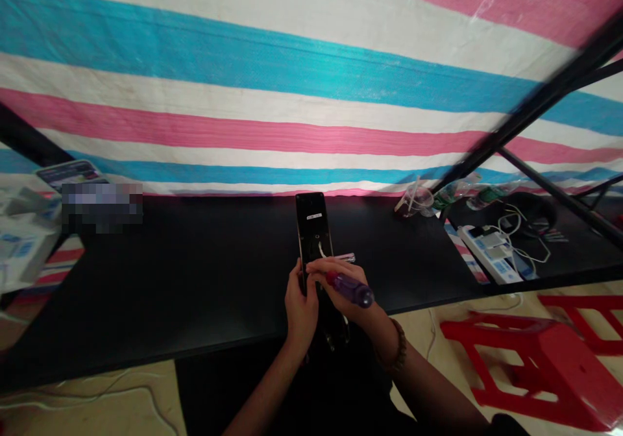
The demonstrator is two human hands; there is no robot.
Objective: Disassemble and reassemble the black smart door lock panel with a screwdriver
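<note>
A long black smartphone-like device (314, 225) lies on the black table in front of me, with a small white label on its face. Along its lower left edge my left hand (300, 303) is closed, the thumb close to my right fingertips. My right hand (348, 287) grips a screwdriver (353, 289) with a purple and red handle, its butt end pointing toward me. The screwdriver's tip is hidden behind my fingers. Just right of the device sits a small shiny pinkish object (346, 257), partly covered by my right hand.
The black table (195, 280) runs left and right, against a striped tarp (311, 105). Plastic cups (413, 199) stand at the back right. Beyond them lies a power strip (491, 254) with white cables. A red stool (540, 364) stands on the floor at right; white boxes (24, 254) are at far left.
</note>
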